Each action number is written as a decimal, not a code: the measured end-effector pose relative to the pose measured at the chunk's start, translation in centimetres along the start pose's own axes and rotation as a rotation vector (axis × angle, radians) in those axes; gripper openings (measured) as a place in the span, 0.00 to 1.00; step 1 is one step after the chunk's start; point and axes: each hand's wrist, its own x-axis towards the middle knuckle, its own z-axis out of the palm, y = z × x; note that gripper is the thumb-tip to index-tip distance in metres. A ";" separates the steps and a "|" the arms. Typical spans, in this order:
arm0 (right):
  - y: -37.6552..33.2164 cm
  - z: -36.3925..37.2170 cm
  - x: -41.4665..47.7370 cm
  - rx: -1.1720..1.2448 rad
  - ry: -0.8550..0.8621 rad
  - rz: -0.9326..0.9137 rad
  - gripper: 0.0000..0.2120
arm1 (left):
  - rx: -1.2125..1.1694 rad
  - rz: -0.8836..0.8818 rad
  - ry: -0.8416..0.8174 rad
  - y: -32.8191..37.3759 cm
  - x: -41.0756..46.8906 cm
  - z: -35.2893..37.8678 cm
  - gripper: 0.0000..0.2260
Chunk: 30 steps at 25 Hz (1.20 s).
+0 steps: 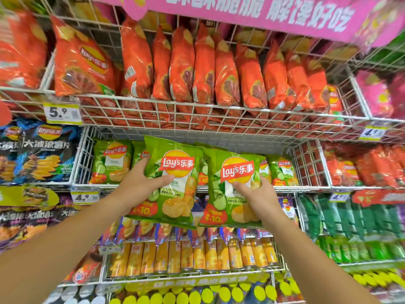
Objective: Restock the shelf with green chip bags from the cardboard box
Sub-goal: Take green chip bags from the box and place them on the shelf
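White wire baskets [206, 110] of snack packets fill a shop aisle from top to bottom, under a pink banner [258, 12] with white lettering. Orange-red chip bags [203, 69] stand packed in the upper basket; below it, the green-bag basket [81, 159] holds a few upright packets at its far side, with dark blue bags [37, 150] to the left and more red ones to the right. Yellow canisters [192, 255] line a lower shelf, and price tags reading 5.9 [62, 113] and 4.9 [84, 197] hang on the basket fronts.

Two green chip bags are raised side by side at the basket's front edge, their inner sides touching. Each is glossy lime green with a red-and-yellow logo, cucumber slices and golden chips printed on its face. The left hand [140, 183] grasps the left green bag [173, 183] by its left edge, thumb across the front and fingers behind. The right hand [256, 196] grasps the right green bag [232, 189] at its right side, thumb pressed below the logo.
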 end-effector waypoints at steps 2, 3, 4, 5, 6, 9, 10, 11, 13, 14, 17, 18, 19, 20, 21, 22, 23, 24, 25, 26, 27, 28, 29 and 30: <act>0.6 -1.8 0.3 0.030 -0.007 -0.005 0.51 | -0.032 0.008 -0.009 0.7 -0.6 2.1 0.45; 0.7 -2.6 0.3 0.031 -0.012 0.004 0.51 | -0.042 0.003 -0.006 1.2 -1.1 3.3 0.45; 1.0 -3.8 0.4 0.030 -0.015 -0.023 0.51 | -0.051 0.001 0.004 1.3 -1.2 4.5 0.45; 1.2 -5.1 0.7 0.044 -0.026 -0.022 0.51 | -0.044 0.001 0.010 1.4 -1.3 5.9 0.44; 1.6 -6.6 1.1 0.057 -0.038 -0.012 0.51 | -0.029 -0.003 0.018 1.5 -1.3 7.3 0.45; 2.2 -11.2 2.2 0.096 -0.078 0.004 0.45 | 0.036 -0.023 0.041 2.6 -1.4 11.9 0.50; 2.5 -12.7 2.7 0.091 -0.088 0.007 0.45 | 0.039 -0.013 0.050 2.8 -1.4 13.5 0.49; 2.9 -14.0 3.3 0.088 -0.098 0.026 0.45 | 0.042 -0.006 0.059 3.0 -1.3 15.0 0.49; 4.5 -16.1 5.2 0.065 -0.101 -0.003 0.47 | 0.028 -0.006 0.076 3.2 -1.1 18.0 0.49; 4.8 -17.3 5.7 0.035 -0.099 -0.030 0.50 | 0.006 -0.009 0.085 3.3 -1.0 19.5 0.50; 7.0 -20.8 8.5 0.020 -0.063 -0.007 0.54 | 0.038 -0.032 0.121 4.0 -0.7 23.2 0.52; 7.4 -22.0 9.2 0.013 -0.066 0.017 0.52 | 0.030 -0.035 0.124 4.1 -0.3 24.2 0.51; 7.4 -22.8 9.6 0.023 -0.072 0.023 0.49 | 0.031 -0.041 0.122 4.5 -0.1 24.8 0.51; 7.2 -23.5 9.9 0.013 -0.074 0.039 0.47 | 0.033 -0.038 0.125 4.8 0.3 25.5 0.50; 7.1 -24.2 10.4 0.014 -0.082 0.053 0.43 | 0.047 -0.034 0.127 5.1 0.8 26.0 0.49; 7.1 -24.8 10.9 0.016 -0.099 0.065 0.35 | 0.049 -0.039 0.135 5.0 1.5 26.5 0.49; 7.4 -25.1 11.5 0.018 -0.111 0.073 0.23 | 0.061 -0.048 0.143 5.1 2.2 26.8 0.49; 7.9 -25.4 12.5 0.018 -0.111 0.061 0.15 | 0.059 -0.056 0.157 5.1 2.8 27.2 0.49; 8.4 -25.5 13.3 0.011 -0.114 0.057 0.13 | 0.059 -0.066 0.163 5.2 3.5 27.3 0.48; 8.6 -25.3 13.9 0.000 -0.124 0.056 0.13 | 0.043 -0.087 0.149 5.1 4.3 27.4 0.48; 8.8 -25.2 14.5 -0.004 -0.135 0.052 0.16 | 0.039 -0.095 0.131 5.0 5.0 27.6 0.48; 9.0 -25.0 15.2 -0.001 -0.144 0.049 0.17 | 0.057 -0.108 0.136 5.1 5.7 27.7 0.48; 9.3 -24.8 16.4 0.002 -0.147 0.055 0.17 | 0.081 -0.118 0.145 5.3 6.5 28.0 0.48; 9.2 -24.4 17.5 -0.007 -0.140 0.054 0.19 | 0.090 -0.131 0.142 5.0 7.7 28.1 0.48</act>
